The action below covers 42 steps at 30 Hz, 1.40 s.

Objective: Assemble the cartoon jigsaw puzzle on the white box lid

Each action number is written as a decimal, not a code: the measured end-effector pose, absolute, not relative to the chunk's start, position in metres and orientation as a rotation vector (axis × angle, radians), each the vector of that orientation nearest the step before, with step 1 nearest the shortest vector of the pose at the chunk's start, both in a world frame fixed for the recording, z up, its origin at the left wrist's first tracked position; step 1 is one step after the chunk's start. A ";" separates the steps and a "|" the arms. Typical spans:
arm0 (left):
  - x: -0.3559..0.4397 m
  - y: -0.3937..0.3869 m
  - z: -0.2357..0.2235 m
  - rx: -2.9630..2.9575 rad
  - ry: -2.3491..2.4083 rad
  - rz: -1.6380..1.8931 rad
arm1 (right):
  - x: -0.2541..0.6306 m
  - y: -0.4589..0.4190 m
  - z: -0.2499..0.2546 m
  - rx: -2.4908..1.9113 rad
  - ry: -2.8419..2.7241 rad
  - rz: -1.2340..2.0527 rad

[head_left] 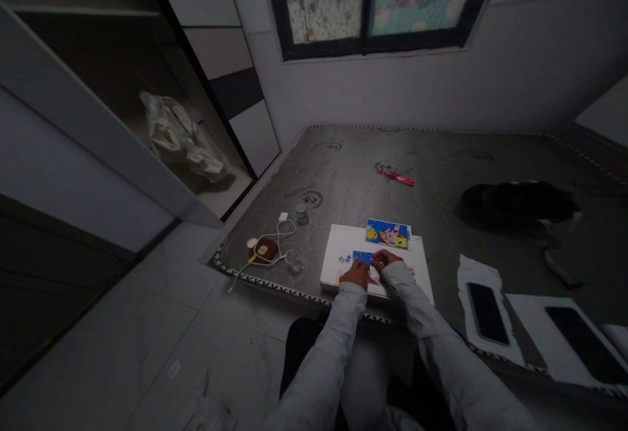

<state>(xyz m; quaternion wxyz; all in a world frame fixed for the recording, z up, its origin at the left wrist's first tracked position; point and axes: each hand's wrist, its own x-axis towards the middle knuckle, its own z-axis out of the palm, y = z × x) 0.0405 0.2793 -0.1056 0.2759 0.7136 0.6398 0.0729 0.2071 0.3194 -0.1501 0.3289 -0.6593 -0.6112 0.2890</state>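
- The left hand (356, 274) has its grip low over the near half of the white box (338, 241), fingers bent; whether they pinch a piece cannot be told.
- The right hand (386, 259) is just beside it over the same box, fingers curled inward; whether that grip is closed on anything cannot be told either.
- The blue picture section (362, 256) lies on the middle of the box, at the fingers of both hands and partly hidden by them.
- Small loose pieces (345, 259) lie on the box's left part, near the blue section.
- The cartoon picture card (387, 233) lies at the box's far right part, blue with a yellow figure.
- Left of the box, on the mattress (343, 176), are a clear glass (295, 261), a small jar (302, 214), a white cable (279, 238), a white plug (283, 216) and a brown item (265, 250).
- Beyond the box, well apart, lies a slim red item (396, 176).
- Right of the box, a phone (489, 313) rests on a crumpled white sheet (468, 274); farther right, a dark device (583, 343) rests on a flat white sheet (532, 320).
- Beyond the crumpled sheet, also right of the box, is a black soft item (520, 203).
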 end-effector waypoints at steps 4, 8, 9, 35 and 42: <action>0.039 0.281 -0.107 1.924 1.696 0.175 | 0.207 0.321 -0.156 -1.721 -1.490 0.794; 0.039 0.281 -0.106 1.929 1.697 0.174 | 0.212 0.319 -0.156 -1.734 -1.421 0.784; 0.039 0.280 -0.105 1.936 1.702 0.178 | 0.214 0.319 -0.156 -1.740 -1.419 0.785; 0.034 0.281 -0.111 1.849 1.679 0.383 | 0.203 0.309 -0.121 -2.029 -1.761 0.634; 0.035 0.281 -0.116 1.846 1.672 0.426 | 0.196 0.313 -0.124 -2.065 -1.724 0.646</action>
